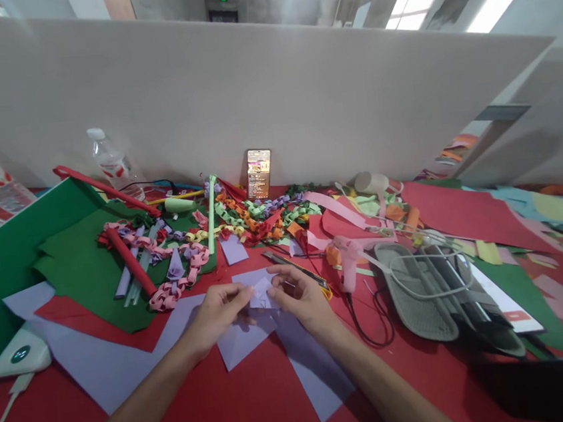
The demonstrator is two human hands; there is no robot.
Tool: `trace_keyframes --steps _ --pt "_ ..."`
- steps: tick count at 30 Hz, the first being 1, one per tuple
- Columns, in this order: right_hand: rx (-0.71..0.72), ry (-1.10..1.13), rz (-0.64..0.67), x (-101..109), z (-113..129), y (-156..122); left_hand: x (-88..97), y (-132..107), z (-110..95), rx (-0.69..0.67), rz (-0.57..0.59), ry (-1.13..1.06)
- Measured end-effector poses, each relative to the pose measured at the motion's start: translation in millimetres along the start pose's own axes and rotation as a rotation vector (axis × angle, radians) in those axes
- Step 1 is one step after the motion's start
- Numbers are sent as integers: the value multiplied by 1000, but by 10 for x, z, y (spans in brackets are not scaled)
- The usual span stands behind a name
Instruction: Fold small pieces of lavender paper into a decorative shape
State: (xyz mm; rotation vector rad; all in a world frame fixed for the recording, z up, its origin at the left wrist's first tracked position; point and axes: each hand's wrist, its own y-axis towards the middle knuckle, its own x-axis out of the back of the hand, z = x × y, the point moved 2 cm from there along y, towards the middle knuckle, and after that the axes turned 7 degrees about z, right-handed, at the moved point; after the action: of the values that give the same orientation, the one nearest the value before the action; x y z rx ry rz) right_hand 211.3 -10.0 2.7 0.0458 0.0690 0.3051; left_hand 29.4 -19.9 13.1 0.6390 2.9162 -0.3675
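A lilac scrap [261, 293], pinched both sides

It hangs just above lilac sheets [255, 340] on the red table [232, 414], left hand [217, 312] and right hand [298, 298] each closed fingertip-tight on an edge. An uneven pull could tear it

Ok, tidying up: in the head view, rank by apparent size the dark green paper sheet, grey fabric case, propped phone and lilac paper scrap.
1. Dark green paper sheet
2. Grey fabric case
3. Propped phone and lilac paper scrap: alike; phone farther, unranked.

Red table [222, 412], lilac paper sheets [101, 364], green paper [81, 272], paper chains [178, 282], phone [259, 173]
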Motion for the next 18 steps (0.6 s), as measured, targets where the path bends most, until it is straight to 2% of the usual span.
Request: trace_keyframes --steps 4,8,11,18 --pt "25 -38 -25 -11 17 -10 8 7 17 26 15 -47" --pt "55 -64 -46 -24 39 -20 30 6 12 -26 11 59" --pt "62 -72 -46 -22 38 -20 39 12 15 -51 -18 89" --pt "68 -62 -17 -24 72 -34 52 50 46 -47 -120 -45"
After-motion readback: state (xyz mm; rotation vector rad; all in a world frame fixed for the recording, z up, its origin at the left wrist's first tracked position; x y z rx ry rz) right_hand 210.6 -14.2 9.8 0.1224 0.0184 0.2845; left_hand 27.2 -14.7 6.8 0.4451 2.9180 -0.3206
